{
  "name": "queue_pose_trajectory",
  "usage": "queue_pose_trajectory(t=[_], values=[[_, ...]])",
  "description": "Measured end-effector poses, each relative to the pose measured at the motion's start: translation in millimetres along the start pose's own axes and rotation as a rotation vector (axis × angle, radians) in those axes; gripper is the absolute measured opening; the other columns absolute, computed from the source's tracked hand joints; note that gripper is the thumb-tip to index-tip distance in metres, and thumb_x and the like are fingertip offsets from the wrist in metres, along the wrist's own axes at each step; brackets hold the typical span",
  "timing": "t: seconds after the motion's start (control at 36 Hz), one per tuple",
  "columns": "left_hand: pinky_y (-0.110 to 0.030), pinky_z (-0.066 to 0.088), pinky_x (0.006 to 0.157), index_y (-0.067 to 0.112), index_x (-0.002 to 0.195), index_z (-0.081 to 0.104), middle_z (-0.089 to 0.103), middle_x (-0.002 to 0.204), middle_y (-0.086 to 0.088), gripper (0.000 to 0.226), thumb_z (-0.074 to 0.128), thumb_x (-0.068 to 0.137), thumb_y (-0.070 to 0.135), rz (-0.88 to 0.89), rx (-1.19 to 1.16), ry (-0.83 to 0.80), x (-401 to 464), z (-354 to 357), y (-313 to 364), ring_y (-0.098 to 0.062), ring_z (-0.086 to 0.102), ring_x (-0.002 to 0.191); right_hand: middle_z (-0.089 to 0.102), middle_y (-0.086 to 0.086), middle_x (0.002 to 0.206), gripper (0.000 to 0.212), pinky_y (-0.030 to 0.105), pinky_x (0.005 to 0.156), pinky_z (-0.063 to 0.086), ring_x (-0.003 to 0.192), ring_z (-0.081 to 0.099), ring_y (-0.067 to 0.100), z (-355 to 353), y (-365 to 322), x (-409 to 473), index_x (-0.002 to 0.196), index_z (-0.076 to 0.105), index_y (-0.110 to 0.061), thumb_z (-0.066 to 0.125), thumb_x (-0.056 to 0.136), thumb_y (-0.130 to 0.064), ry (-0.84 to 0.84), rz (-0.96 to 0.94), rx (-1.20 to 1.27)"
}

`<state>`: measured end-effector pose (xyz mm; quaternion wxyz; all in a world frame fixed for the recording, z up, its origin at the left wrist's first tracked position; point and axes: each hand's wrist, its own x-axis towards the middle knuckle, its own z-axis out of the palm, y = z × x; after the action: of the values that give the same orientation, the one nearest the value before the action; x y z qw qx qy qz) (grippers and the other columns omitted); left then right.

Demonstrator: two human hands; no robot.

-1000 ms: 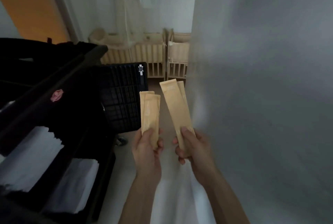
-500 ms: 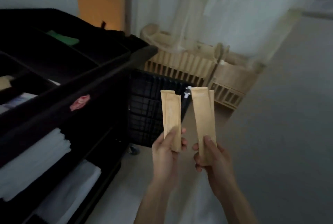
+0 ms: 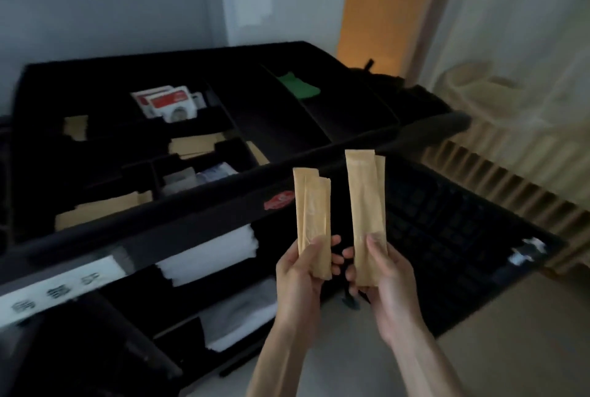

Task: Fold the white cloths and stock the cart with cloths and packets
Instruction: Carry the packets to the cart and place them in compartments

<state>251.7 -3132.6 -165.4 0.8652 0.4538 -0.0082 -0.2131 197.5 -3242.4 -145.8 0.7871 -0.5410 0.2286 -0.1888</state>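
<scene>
Packets (image 3: 312, 221) pinched loosely in our left hand (image 3: 303, 272), more packets (image 3: 365, 218) in our right hand (image 3: 383, 275); fanned, one could slip before reaching the cart (image 3: 204, 205).

An orange door panel (image 3: 383, 7) glows well beyond the hands, up past them; pale wooden slatted cots (image 3: 510, 179) stand off to their right against a light curtain (image 3: 526, 13), and a grey wall (image 3: 105, 0) rises far to their left
</scene>
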Motion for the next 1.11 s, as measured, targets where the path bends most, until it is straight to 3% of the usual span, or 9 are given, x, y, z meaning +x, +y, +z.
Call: queue_pose_trajectory(t=[0.19, 0.31, 0.39, 0.5, 0.64, 0.83, 1.0, 1.11], values=[[-0.032, 0.056, 0.058, 0.002, 0.104, 0.074, 0.068, 0.08, -0.021, 0.026, 0.058, 0.098, 0.022, 0.178, -0.079, 0.136, 8.4, 40.1, 8.5, -0.026, 0.065, 0.066, 0.072, 0.019, 0.086, 0.034, 0.031, 0.043, 0.047, 0.061, 0.065, 0.024, -5.8, -35.4, 40.7, 0.101, 0.071, -0.005, 0.062, 0.094, -0.038, -0.256, 0.047, -0.011], [-0.034, 0.057, 0.07, 0.007, 0.107, 0.076, 0.07, 0.089, -0.02, 0.028, 0.06, 0.094, 0.026, 0.258, -0.016, 0.192, 10.6, 65.8, 0.9, -0.028, 0.068, 0.079, 0.074, 0.017, 0.095, 0.028, 0.032, 0.046, 0.05, 0.068, 0.068, 0.023, -21.1, -55.5, 59.2, 0.097, 0.075, -0.014, 0.061, 0.095, -0.038, -0.343, 0.054, -0.003], [-0.035, 0.058, 0.077, 0.008, 0.108, 0.076, 0.07, 0.091, -0.02, 0.03, 0.063, 0.091, 0.029, 0.311, -0.006, 0.259, 9.0, 80.8, -8.6, -0.029, 0.066, 0.082, 0.072, 0.013, 0.087, 0.032, 0.032, 0.047, 0.051, 0.07, 0.068, 0.023, -34.9, -61.6, 69.5, 0.099, 0.075, -0.012, 0.063, 0.093, -0.041, -0.38, 0.092, -0.01], [-0.033, 0.057, 0.07, 0.008, 0.116, 0.072, 0.07, 0.095, -0.017, 0.034, 0.063, 0.09, 0.028, 0.344, -0.028, 0.338, 9.4, 94.2, -19.0, -0.027, 0.064, 0.079, 0.066, 0.015, 0.075, 0.036, 0.032, 0.046, 0.05, 0.065, 0.065, 0.023, -48.9, -64.9, 78.2, 0.106, 0.071, -0.006, 0.06, 0.095, -0.038, -0.443, 0.149, -0.013], [-0.039, 0.051, 0.056, 0.005, 0.114, 0.07, 0.067, 0.092, -0.021, 0.027, 0.06, 0.095, 0.022, 0.36, -0.071, 0.379, 15.7, 107.3, -19.9, -0.028, 0.061, 0.068, 0.065, 0.014, 0.068, 0.035, 0.029, 0.044, 0.048, 0.057, 0.063, 0.021, -46.3, -69.8, 86.5, 0.098, 0.072, -0.004, 0.057, 0.096, -0.035, -0.544, 0.178, 0.018], [-0.038, 0.053, 0.054, -0.003, 0.111, 0.068, 0.07, 0.098, -0.027, 0.024, 0.054, 0.097, 0.011, 0.47, -0.081, 0.449, 10.8, 98.8, 8.6, -0.029, 0.066, 0.072, 0.071, 0.009, 0.071, 0.034, 0.027, 0.045, 0.047, 0.059, 0.066, 0.018, -4.2, -76.6, 91.4, 0.089, 0.078, -0.018, 0.054, 0.094, -0.042, -0.724, 0.124, 0.013], [-0.035, 0.059, 0.068, 0.001, 0.112, 0.067, 0.071, 0.106, -0.027, 0.023, 0.054, 0.095, 0.008, 0.57, -0.003, 0.546, 4.3, 58.3, 47.5, -0.037, 0.07, 0.085, 0.069, 0.028, 0.08, 0.04, 0.025, 0.045, 0.047, 0.056, 0.065, 0.022, 63.0, -61.4, 84.9, 0.091, 0.074, -0.005, 0.053, 0.097, -0.039, -0.812, 0.153, 0.008], [-0.033, 0.057, 0.058, 0.006, 0.103, 0.073, 0.071, 0.098, -0.028, 0.021, 0.055, 0.092, 0.007, 0.623, -0.01, 0.558, 7.2, 22.8, 81.1, -0.033, 0.069, 0.073, 0.067, 0.033, 0.085, 0.04, 0.026, 0.044, 0.046, 0.061, 0.064, 0.026, 117.3, -44.2, 79.4, 0.095, 0.073, -0.005, 0.056, 0.092, -0.041, -0.831, 0.171, 0.008]])
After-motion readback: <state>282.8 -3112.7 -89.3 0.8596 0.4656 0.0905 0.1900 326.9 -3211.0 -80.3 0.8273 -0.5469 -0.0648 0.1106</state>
